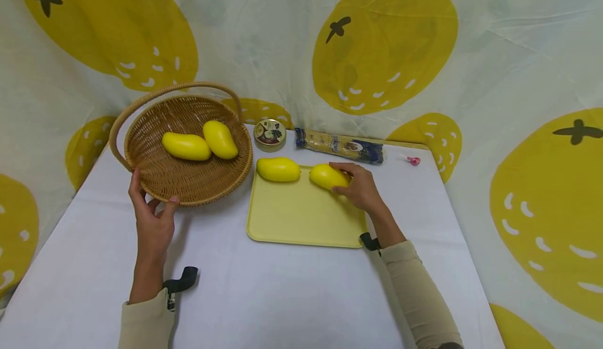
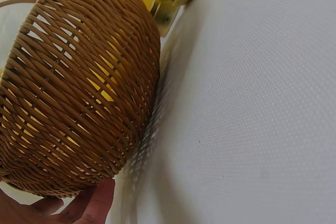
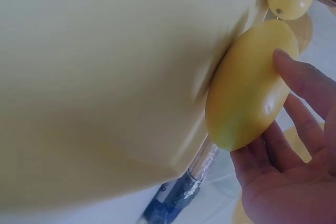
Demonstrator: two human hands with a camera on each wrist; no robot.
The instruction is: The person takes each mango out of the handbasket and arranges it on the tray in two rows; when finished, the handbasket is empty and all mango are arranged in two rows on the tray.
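My left hand (image 1: 154,228) grips the near-left rim of a brown wicker basket (image 1: 188,181). In the left wrist view, fingers (image 2: 100,203) touch the woven side. Two yellow mangoes lie inside, one on the left (image 1: 187,146) and one on the right (image 1: 220,139). My right hand (image 1: 360,184) holds another mango (image 3: 252,85) at the far right of a pale yellow tray (image 1: 306,218), thumb on one side and fingers on the other. One more mango (image 1: 278,169) lies at the tray's far left corner. Whether the basket's base touches the table is unclear.
Behind the tray stand a round tin (image 1: 270,134) and a long plastic-wrapped package (image 1: 339,146). A pink-wrapped lollipop (image 1: 413,160) lies at the far right of the white table (image 1: 282,296). A fruit-patterned cloth (image 1: 264,35) hangs behind the table.
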